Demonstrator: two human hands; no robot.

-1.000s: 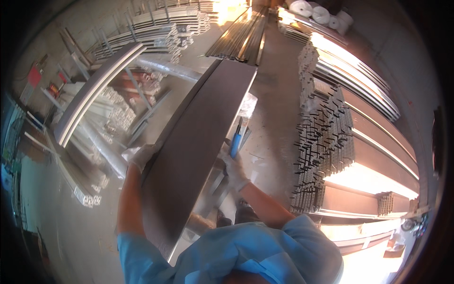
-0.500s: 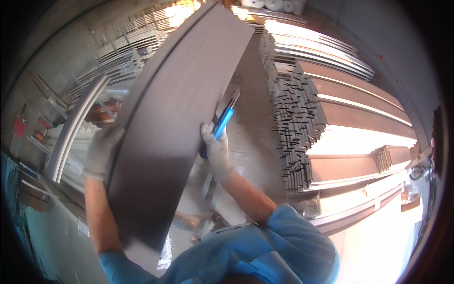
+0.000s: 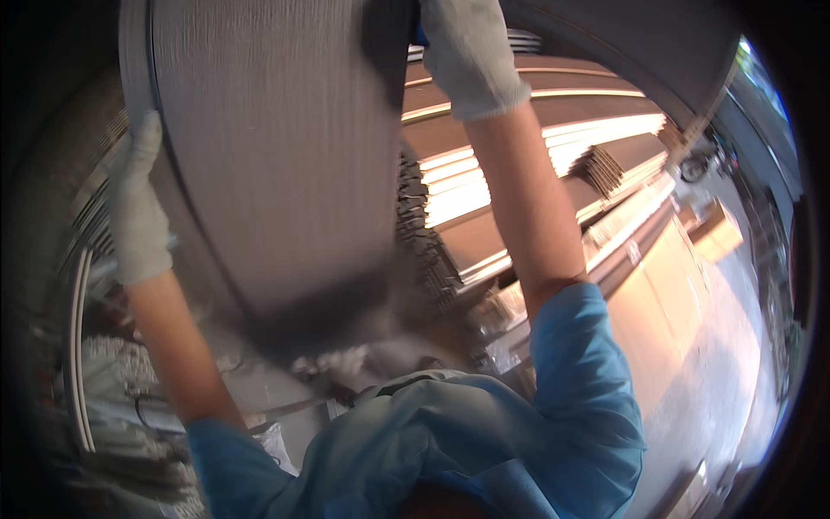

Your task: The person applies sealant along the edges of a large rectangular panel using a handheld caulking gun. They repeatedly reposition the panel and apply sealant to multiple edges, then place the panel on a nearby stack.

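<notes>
A long, wide brown panel [image 3: 277, 156] with a groove along its left side is raised upright in front of me, its lower end blurred. My left hand [image 3: 141, 203], in a pale work glove, grips the panel's left edge with the thumb on its face. At the upper right, my right hand [image 3: 471, 60], gloved too, is closed at the panel's right edge. A bit of a blue utility knife [image 3: 421, 35] shows beside its fingers; the rest of the knife is hidden behind the hand and panel.
Stacked brown boards [image 3: 471, 246] with pale edges lie to the right. A small bundle of boards [image 3: 618, 164] rests on top. Farther right are a cardboard box [image 3: 716, 229] and a wheeled vehicle [image 3: 696, 164]. Pale long profiles [image 3: 79, 346] stand at the left.
The panel has been lifted and swung more upright, nearer to me. Both hands have risen with it, the right one to the top of the view. The knife is now mostly hidden.
</notes>
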